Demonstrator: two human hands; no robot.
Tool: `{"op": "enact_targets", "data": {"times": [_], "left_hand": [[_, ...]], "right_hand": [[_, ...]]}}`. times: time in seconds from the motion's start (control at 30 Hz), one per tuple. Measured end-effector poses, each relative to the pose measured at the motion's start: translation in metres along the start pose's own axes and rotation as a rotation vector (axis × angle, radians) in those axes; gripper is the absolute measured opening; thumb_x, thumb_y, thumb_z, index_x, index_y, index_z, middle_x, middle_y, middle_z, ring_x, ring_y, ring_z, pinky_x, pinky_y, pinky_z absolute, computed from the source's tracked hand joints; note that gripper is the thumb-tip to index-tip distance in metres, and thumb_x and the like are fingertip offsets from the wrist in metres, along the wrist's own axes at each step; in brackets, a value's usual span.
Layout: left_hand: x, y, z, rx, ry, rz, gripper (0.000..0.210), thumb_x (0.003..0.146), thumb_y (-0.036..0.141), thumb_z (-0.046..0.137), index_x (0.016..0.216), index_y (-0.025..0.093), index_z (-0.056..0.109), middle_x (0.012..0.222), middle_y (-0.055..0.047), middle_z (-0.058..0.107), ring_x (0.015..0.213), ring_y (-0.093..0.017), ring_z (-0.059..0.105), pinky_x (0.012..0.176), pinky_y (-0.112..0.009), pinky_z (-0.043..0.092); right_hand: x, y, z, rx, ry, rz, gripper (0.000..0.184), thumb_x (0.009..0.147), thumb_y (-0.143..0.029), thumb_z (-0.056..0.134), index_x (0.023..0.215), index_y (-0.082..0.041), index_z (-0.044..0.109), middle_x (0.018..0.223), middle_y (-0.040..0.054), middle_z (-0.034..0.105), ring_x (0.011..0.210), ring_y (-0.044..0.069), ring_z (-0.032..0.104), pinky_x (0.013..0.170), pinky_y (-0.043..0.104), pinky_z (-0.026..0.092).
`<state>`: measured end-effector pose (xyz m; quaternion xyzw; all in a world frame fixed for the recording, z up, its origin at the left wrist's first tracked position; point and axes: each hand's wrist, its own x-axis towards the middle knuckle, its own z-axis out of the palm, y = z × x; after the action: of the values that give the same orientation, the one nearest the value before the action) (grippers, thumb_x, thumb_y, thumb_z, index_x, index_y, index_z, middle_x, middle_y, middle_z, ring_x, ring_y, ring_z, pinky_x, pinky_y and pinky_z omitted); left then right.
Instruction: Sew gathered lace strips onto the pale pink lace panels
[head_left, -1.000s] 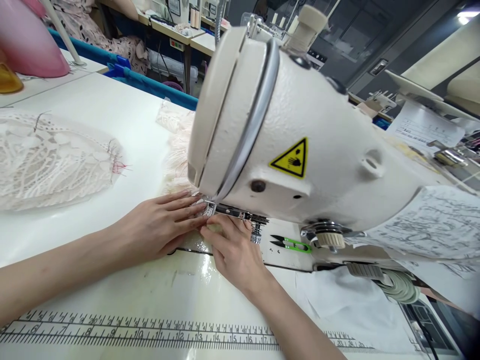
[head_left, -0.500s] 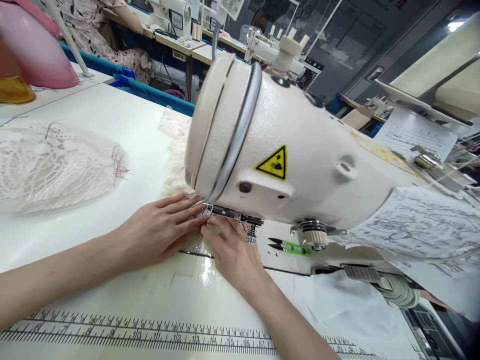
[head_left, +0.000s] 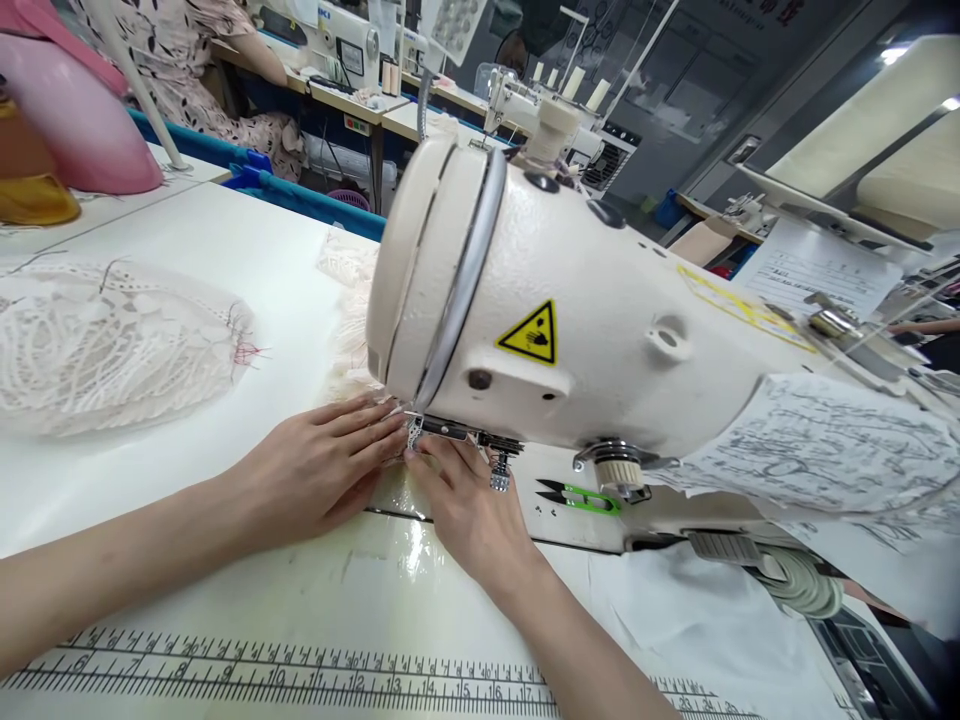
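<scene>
A strip of pale pink lace (head_left: 352, 345) runs from behind the sewing machine (head_left: 600, 330) to the needle area. My left hand (head_left: 319, 470) lies flat on its near end, fingers stretched toward the presser foot (head_left: 414, 430). Just right of the foot, my right hand (head_left: 472, 510) has thumb and forefinger drawn together at the lace edge; its other fingertips are partly hidden under the machine head. Hands and machine cover most of the lace at the needle.
Green-handled thread snips (head_left: 581, 496) lie on the machine bed to the right. A white lace piece (head_left: 112, 350) with loose threads rests at left. A printed ruler (head_left: 315, 675) crosses the front edge. White cloth (head_left: 690, 610) lies at right; a person (head_left: 172, 60) sits beyond.
The view has shifted slightly, so the machine head appears a little lower and further left. Both hands stay beside the presser foot, with hardly any movement.
</scene>
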<state>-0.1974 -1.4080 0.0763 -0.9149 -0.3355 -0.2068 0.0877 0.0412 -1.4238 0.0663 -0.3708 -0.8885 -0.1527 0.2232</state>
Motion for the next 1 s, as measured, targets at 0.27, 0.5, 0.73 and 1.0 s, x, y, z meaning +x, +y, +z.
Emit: {"op": "enact_targets", "data": {"times": [0.27,0.5,0.73,1.0], "left_hand": [[0.003,0.005,0.000,0.044,0.015,0.004,0.045,0.105,0.029,0.039,0.137,0.017,0.069,0.135,-0.009,0.072,0.137,-0.025,0.061,0.127,-0.041,0.037],[0.008,0.008,-0.003,0.015,0.020,0.012,0.045,0.107,0.030,0.038,0.136,0.016,0.069,0.134,-0.010,0.073,0.137,-0.027,0.061,0.126,-0.045,0.039],[0.015,0.007,-0.006,0.029,-0.029,0.019,0.042,0.104,0.031,0.042,0.128,0.015,0.073,0.131,-0.012,0.075,0.131,-0.030,0.066,0.119,-0.046,0.047],[0.016,0.009,-0.008,0.108,-0.052,0.032,0.043,0.105,0.031,0.041,0.125,0.011,0.073,0.132,-0.016,0.073,0.130,-0.033,0.066,0.114,-0.049,0.051]], "right_hand": [[-0.001,0.001,0.001,-0.046,-0.014,0.003,0.035,0.095,-0.005,0.059,0.126,-0.018,0.070,0.129,0.0114,0.073,0.104,0.024,0.066,0.082,0.038,0.050],[-0.001,0.003,-0.005,-0.085,-0.069,0.022,0.036,0.096,-0.005,0.058,0.128,-0.018,0.070,0.127,0.0123,0.074,0.092,0.023,0.067,0.076,0.039,0.051],[0.001,0.005,-0.004,-0.134,-0.072,0.033,0.038,0.095,-0.004,0.055,0.125,-0.022,0.071,0.119,0.0089,0.076,0.096,0.023,0.067,0.082,0.039,0.055],[0.006,0.007,-0.004,-0.133,-0.002,0.020,0.034,0.095,-0.002,0.057,0.121,-0.018,0.072,0.111,0.0074,0.079,0.082,0.021,0.067,0.080,0.037,0.052]]}}
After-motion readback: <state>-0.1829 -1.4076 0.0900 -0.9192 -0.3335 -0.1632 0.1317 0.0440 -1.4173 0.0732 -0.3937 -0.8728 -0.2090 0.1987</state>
